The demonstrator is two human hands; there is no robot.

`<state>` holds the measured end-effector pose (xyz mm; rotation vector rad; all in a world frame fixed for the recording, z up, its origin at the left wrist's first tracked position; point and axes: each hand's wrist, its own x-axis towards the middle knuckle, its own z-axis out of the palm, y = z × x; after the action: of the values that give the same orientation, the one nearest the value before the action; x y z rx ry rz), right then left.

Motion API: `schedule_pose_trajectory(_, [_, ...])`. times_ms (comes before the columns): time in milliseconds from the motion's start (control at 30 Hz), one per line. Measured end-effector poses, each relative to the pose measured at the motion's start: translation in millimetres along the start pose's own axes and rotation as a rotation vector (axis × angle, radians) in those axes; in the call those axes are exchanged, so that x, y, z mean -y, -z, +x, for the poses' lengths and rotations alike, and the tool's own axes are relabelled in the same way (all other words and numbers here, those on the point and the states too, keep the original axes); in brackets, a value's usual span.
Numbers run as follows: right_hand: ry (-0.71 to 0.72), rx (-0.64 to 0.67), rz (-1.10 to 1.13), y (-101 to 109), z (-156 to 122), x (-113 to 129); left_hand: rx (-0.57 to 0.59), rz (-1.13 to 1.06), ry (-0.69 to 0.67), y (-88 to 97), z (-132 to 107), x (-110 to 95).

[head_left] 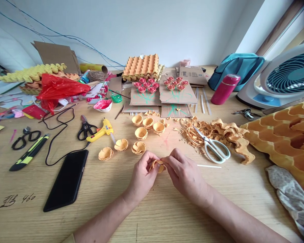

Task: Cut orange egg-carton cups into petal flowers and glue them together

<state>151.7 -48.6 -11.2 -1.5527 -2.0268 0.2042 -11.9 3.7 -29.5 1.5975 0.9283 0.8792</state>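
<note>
Between my hands, low over the table's front middle, is a small orange egg-carton flower cup (161,168) with cut petals. My left hand (143,173) pinches it from the left, thumb and fingers closed on its edge. From the right, my right hand (183,173) grips the rim with closed fingertips, which partly hide the cup. Just beyond lie several finished-looking petal cups, among them a flower cup (138,147) and a deeper one (141,133). White-handled scissors (215,148) rest on orange carton scraps (218,130) at the right.
A yellow glue gun (101,130), black scissors (86,128), a utility knife (29,153) and a phone (67,180) lie left. Cardboard panels (177,96) with pink flowers stand behind. Egg trays (286,135), a pink bottle (225,89) and a fan (288,76) occupy the right.
</note>
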Motion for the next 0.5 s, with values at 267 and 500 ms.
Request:
schedule_pose_trajectory(267, [0.036, -0.019, -0.023, -0.9, 0.9, 0.7, -0.014, -0.062, 0.015, -0.2, -0.6, -1.0])
schedule_pose_trajectory(500, [0.013, 0.003, -0.004, 0.4, 1.3, 0.4, -0.018, -0.088, -0.003, -1.4, -1.0, -1.2])
